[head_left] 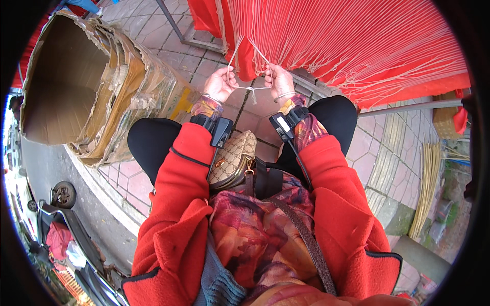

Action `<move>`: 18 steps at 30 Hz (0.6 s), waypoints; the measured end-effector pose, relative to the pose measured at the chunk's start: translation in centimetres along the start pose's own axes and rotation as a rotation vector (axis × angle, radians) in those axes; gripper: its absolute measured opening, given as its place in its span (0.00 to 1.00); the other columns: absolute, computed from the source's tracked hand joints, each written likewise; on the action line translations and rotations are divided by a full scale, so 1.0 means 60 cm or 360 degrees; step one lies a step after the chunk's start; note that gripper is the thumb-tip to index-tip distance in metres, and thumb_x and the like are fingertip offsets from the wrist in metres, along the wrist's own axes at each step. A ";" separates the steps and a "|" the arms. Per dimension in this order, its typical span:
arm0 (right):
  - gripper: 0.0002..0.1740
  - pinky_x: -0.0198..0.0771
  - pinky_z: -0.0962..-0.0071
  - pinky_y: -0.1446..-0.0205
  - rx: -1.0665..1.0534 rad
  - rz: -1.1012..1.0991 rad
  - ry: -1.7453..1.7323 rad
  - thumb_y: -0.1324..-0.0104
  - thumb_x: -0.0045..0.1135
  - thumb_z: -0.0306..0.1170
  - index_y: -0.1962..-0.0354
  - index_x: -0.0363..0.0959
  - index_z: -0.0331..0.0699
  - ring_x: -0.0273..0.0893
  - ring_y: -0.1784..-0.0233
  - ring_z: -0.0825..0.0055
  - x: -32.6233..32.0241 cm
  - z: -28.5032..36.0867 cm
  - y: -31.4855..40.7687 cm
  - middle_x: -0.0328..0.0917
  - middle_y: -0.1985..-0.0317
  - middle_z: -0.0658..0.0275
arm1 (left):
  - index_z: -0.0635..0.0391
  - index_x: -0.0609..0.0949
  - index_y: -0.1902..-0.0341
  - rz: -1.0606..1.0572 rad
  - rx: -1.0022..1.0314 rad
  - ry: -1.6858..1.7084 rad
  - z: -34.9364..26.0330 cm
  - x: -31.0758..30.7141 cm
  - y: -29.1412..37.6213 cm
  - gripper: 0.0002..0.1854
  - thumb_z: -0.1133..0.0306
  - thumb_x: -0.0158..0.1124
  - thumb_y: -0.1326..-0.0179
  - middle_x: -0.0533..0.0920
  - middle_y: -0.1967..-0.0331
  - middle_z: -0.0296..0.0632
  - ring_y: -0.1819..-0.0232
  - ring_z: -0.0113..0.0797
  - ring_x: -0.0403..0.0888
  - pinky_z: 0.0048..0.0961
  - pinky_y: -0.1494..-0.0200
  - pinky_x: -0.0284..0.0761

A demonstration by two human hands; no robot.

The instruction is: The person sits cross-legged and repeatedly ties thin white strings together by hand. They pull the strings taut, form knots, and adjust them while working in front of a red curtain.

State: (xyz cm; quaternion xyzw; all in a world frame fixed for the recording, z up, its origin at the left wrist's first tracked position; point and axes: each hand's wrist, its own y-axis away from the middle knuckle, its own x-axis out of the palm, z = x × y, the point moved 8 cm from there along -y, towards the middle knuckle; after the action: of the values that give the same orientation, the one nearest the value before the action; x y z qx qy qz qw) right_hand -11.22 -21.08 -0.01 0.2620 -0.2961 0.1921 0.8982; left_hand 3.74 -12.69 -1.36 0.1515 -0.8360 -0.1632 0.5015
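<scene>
Between my two hands stretches a loop of pale string point(250, 88), with a knot and a short loose tail at its lower middle. My left hand point(221, 82) grips the loop's left side, fingers curled. On the other side, my right hand point(279, 79) pinches it near the thumb and fingertips. From both hands the string runs up to a red cloth point(244, 63) hanging in front of me. Many pale cords point(325, 34) fan out across that cloth, some gathered near the string's upper ends. My hands do not touch the cloth's lower edge.
A large torn cardboard box point(153, 99) stands open-topped at my left. Metal frame bars point(413, 108) run under the cloth. A patterned bag point(233, 160) rests at my lap. Thin bamboo sticks point(425, 187) lie at right. A three-wheeled cart point(72, 244) stands on the road.
</scene>
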 end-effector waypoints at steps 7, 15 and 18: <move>0.11 0.65 0.82 0.76 -0.0143 0.0066 0.0616 0.40 0.51 0.34 0.68 0.71 0.33 0.68 0.81 0.83 -0.002 0.012 -0.002 0.72 0.77 0.66 | 0.56 0.76 0.66 -0.0026 -0.0075 -0.0315 0.008 -0.006 0.014 0.09 0.63 0.55 0.43 0.71 0.82 0.32 0.79 0.26 0.69 0.24 0.69 0.66; 0.10 0.70 0.79 0.62 0.0152 0.0270 0.0647 0.41 0.52 0.30 0.64 0.73 0.34 0.73 0.71 0.79 -0.015 -0.050 -0.005 0.76 0.72 0.65 | 0.54 0.79 0.66 -0.0019 0.0139 -0.1099 0.050 -0.025 0.000 0.06 0.69 0.61 0.47 0.79 0.69 0.33 0.65 0.23 0.75 0.23 0.63 0.70; 0.08 0.70 0.81 0.65 0.0138 0.0256 0.0739 0.44 0.53 0.28 0.66 0.72 0.33 0.74 0.72 0.79 -0.026 -0.072 -0.006 0.77 0.72 0.63 | 0.55 0.79 0.69 -0.0130 0.0159 -0.1270 0.076 -0.043 -0.009 0.05 0.69 0.61 0.49 0.79 0.73 0.31 0.71 0.21 0.74 0.21 0.69 0.70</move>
State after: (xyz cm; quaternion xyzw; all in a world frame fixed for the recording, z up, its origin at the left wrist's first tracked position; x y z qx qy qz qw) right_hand -10.32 -19.14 -4.12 0.2247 -0.0931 0.3305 0.9119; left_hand 0.87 -11.55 -5.64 0.1336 -0.9652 -0.1882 0.1229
